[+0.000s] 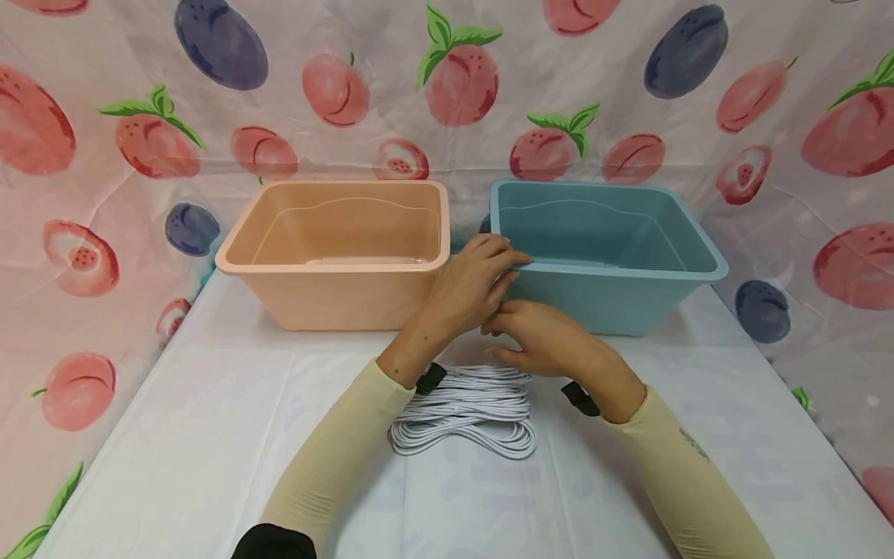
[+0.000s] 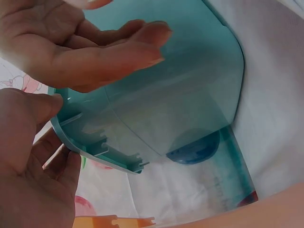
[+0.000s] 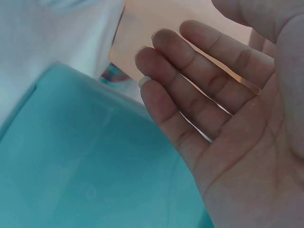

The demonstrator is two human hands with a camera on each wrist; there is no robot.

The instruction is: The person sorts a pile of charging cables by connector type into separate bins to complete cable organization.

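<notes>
My left hand [image 1: 469,286] grips the near left corner of the rim of a blue plastic bin [image 1: 615,307]. In the left wrist view, the thumb and fingertips of that left hand [image 2: 35,137] pinch the rim from either side. My right hand [image 1: 548,339] is just below and right of the left one, in front of the bin. Its fingers are loosely extended, and nothing lies in the palm of the right hand [image 3: 237,137] in the right wrist view. Beneath the wrists, a bundle of thin whitish cord [image 1: 468,411] lies looped on the table.
An orange bin [image 1: 335,299] of similar shape stands left of the blue one, with a narrow gap between them. Both stand at the back of the white-covered table [image 1: 195,458]. A fruit-print cloth [image 1: 391,93] hangs behind and along both sides.
</notes>
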